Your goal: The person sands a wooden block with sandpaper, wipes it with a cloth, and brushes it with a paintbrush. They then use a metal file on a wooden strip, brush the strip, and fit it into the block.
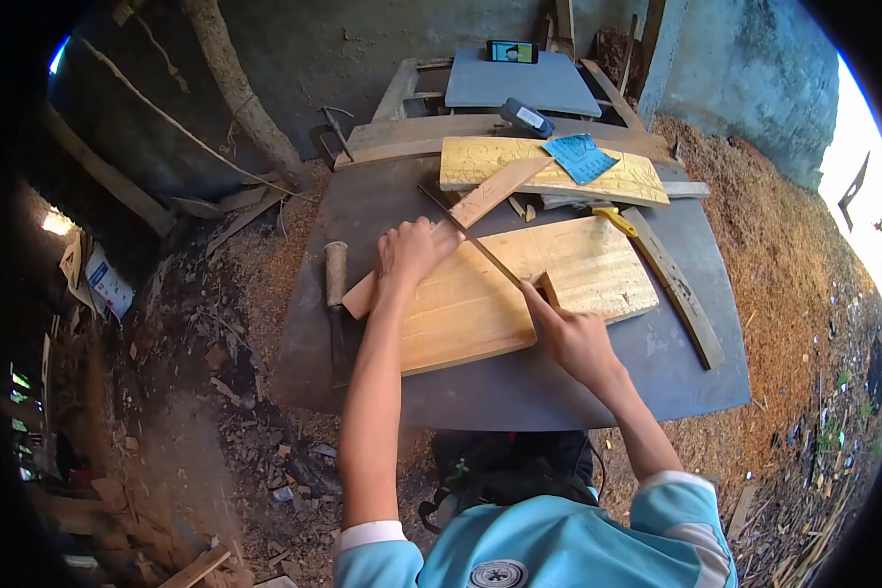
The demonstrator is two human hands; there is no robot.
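Note:
My left hand is closed over a narrow wooden strip, pressing it down on a thick pale board. The strip lies at a slant, its far end reaching onto a carved yellow board. In my right hand is a handsaw, its thin blade seen nearly edge-on and crossing the strip just beyond my left fingers. Part of its wooden handle shows beside my right fingers. To the left of my left arm lies a wooden-handled tool with a dark shaft.
On the dark table are a yellow-handled tool, a long wooden slat, a blue paper and a dark device. A phone stands on a grey panel behind. Wood shavings cover the ground.

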